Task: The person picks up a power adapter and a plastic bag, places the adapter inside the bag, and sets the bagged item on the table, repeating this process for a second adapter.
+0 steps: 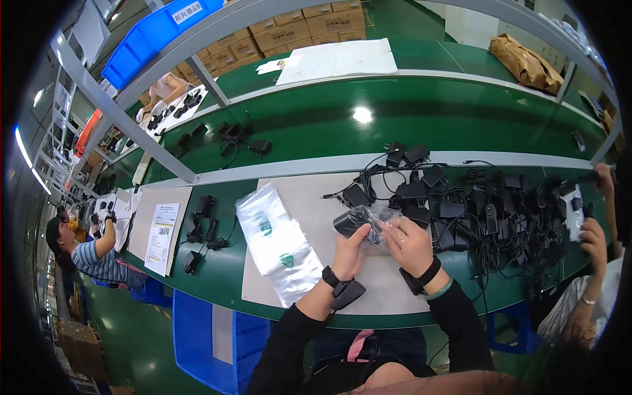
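Loosely curled: left hand (350, 255) on black adapter (344, 224), right hand (411, 248) on plastic (377, 232).

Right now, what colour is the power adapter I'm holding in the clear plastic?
The power adapter is black, seen best in the head view.

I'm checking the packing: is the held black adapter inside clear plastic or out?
In, it appears: glossy, crinkled clear plastic wraps around the black adapter between the left hand and right hand. Cannot tell if sealed.
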`<state>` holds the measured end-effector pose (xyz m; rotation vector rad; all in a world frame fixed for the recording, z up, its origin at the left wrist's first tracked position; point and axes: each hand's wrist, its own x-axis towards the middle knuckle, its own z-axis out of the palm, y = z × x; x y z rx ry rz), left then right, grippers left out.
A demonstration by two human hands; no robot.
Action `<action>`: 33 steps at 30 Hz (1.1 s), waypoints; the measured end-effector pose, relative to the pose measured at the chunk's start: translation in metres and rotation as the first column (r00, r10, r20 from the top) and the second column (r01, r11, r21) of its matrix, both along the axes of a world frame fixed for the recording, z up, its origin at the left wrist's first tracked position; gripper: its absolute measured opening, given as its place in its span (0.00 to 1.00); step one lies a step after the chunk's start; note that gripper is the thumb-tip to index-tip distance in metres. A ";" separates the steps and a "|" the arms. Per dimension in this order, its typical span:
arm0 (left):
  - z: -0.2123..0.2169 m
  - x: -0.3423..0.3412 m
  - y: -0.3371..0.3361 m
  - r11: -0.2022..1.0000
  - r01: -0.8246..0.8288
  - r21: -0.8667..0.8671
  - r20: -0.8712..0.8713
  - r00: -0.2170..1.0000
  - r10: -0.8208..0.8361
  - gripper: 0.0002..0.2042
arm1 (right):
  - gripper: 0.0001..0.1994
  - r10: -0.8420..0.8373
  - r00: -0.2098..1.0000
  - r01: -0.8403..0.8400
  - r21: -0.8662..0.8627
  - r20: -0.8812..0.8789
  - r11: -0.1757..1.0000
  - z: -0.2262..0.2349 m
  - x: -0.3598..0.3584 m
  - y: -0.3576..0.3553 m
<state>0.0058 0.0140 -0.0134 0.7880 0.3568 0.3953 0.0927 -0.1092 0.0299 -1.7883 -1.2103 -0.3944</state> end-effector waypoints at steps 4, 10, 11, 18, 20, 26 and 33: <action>-0.002 0.001 0.003 0.999 0.043 0.022 0.047 0.998 -0.044 0.14 | 0.06 -0.002 0.947 0.015 0.039 -0.322 0.999 -0.003 0.000 -0.005; -0.004 0.001 -0.002 0.993 0.099 0.060 0.077 0.992 -0.103 0.16 | 0.06 0.010 0.998 -0.010 0.005 -0.066 1.000 -0.004 0.007 -0.008; -0.005 0.002 -0.005 0.994 0.088 0.068 0.076 0.993 -0.093 0.16 | 0.06 -0.002 0.999 0.002 0.003 -0.041 1.000 -0.004 0.008 -0.008; -0.006 0.002 -0.006 0.970 0.079 0.231 0.044 0.995 -0.091 0.15 | 0.07 0.048 0.999 -0.048 0.009 0.017 0.999 -0.003 0.011 -0.005; -0.004 0.004 -0.008 0.977 0.019 0.212 0.033 0.999 -0.026 0.14 | 0.09 0.087 0.995 -0.088 -0.040 -0.041 0.995 -0.016 0.010 -0.003; 0.006 0.003 0.006 0.989 -0.129 0.070 -0.016 0.991 0.130 0.12 | 0.16 0.442 0.495 -0.233 0.376 -0.748 0.897 -0.011 0.014 -0.007; 0.005 -0.003 0.017 0.997 0.055 0.046 0.038 0.998 -0.057 0.17 | 0.10 0.314 0.660 -0.202 0.242 -0.683 0.949 -0.014 0.017 -0.015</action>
